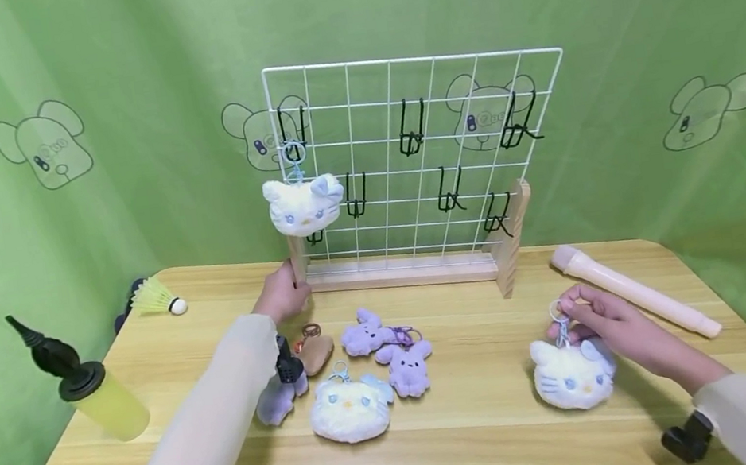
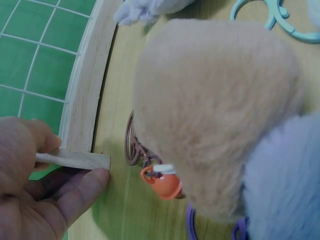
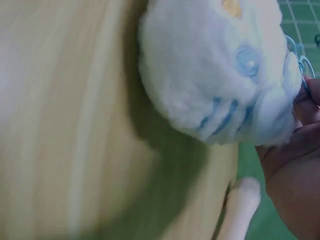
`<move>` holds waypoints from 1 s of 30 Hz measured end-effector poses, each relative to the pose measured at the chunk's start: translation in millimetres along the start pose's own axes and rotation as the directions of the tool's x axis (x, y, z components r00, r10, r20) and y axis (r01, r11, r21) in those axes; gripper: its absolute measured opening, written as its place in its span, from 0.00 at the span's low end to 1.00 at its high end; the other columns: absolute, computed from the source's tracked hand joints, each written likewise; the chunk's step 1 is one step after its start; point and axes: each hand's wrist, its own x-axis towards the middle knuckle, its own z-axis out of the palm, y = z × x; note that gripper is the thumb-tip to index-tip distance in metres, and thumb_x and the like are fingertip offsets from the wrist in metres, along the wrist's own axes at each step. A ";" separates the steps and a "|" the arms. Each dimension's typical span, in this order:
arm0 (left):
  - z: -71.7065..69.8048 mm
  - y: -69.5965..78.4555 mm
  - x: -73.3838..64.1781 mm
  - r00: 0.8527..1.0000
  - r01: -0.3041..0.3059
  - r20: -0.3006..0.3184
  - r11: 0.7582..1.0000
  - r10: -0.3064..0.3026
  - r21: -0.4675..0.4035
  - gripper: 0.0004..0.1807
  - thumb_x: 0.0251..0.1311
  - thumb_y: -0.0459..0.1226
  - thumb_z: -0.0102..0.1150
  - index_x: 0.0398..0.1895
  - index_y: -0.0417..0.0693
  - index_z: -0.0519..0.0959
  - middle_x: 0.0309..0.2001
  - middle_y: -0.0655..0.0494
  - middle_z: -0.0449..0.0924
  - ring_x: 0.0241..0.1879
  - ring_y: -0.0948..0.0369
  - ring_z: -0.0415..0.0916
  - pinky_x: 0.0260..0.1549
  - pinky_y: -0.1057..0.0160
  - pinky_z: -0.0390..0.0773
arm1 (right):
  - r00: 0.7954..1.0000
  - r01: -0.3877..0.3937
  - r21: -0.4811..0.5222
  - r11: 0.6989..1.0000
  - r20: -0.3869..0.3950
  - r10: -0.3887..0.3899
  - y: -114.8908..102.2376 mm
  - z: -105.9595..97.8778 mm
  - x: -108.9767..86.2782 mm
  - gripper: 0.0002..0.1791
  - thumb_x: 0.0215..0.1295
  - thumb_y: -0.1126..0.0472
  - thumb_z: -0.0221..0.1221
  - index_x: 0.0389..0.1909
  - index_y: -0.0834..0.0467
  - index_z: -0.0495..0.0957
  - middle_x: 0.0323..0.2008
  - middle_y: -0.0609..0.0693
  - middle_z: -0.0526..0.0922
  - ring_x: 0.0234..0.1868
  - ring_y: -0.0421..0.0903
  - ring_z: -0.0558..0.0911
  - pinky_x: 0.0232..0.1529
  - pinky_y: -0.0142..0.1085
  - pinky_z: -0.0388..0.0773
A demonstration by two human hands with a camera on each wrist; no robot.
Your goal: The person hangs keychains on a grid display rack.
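Observation:
My left hand [image 1: 283, 292] pinches the wooden end piece [image 2: 82, 160] at the left foot of a white wire grid rack [image 1: 400, 270]. On the right, my right hand [image 1: 599, 319] holds a white plush cat-head keychain [image 1: 574, 375] by its pale blue ring, and the plush hangs below the fingers with its face outward. A matching cat-head keychain [image 1: 304, 206] hangs from a black hook at the rack's upper left. Another white cat-head keychain [image 1: 350, 410] lies on the table, beside two purple plush keychains [image 1: 408, 370] and a brown plush [image 2: 215, 110] with an orange bell.
Several black hooks [image 1: 412, 138] are clipped across the grid. A pink microphone-shaped tube [image 1: 635, 290] lies right of my right hand. At the left are a yellow hand pump [image 1: 109, 404] and a shuttlecock [image 1: 158, 298]. Green cloth [image 1: 155, 177] hangs behind the wooden table [image 1: 477, 442].

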 end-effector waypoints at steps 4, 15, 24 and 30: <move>-0.1 -1.7 -0.9 1.000 -0.005 -0.010 1.000 0.005 0.006 0.26 0.71 0.30 0.53 0.71 0.33 0.66 0.55 0.31 0.81 0.41 0.48 0.83 0.49 0.50 0.88 | 0.996 0.077 -0.001 0.997 -0.045 -0.077 -18.0 11.2 12.2 0.11 0.85 0.61 0.43 0.49 0.65 0.70 0.38 0.41 0.91 0.37 0.37 0.87 0.40 0.29 0.87; 1.4 -0.9 0.6 1.000 -0.016 0.002 1.000 0.016 0.004 0.32 0.72 0.30 0.51 0.78 0.35 0.60 0.61 0.29 0.79 0.43 0.47 0.83 0.49 0.51 0.88 | 0.940 0.290 0.030 0.956 -0.197 -0.279 -93.1 35.4 52.3 0.08 0.83 0.64 0.47 0.47 0.64 0.73 0.36 0.41 0.91 0.36 0.36 0.87 0.37 0.27 0.86; 0.7 1.0 1.2 1.000 -0.018 0.002 0.999 0.018 0.034 0.27 0.73 0.30 0.51 0.73 0.32 0.64 0.60 0.29 0.79 0.52 0.41 0.83 0.57 0.46 0.86 | 0.904 0.350 -0.078 0.934 -0.232 -0.358 -156.5 40.2 98.6 0.12 0.83 0.59 0.47 0.50 0.66 0.70 0.36 0.41 0.89 0.37 0.39 0.88 0.36 0.30 0.87; -0.1 -0.9 1.1 1.000 -0.007 0.007 1.000 0.007 0.015 0.29 0.73 0.31 0.50 0.75 0.34 0.62 0.61 0.29 0.78 0.48 0.43 0.84 0.53 0.49 0.87 | 0.872 0.374 -0.076 0.924 -0.311 -0.378 -185.1 42.1 130.3 0.09 0.83 0.55 0.47 0.50 0.57 0.71 0.35 0.40 0.90 0.36 0.40 0.87 0.34 0.29 0.86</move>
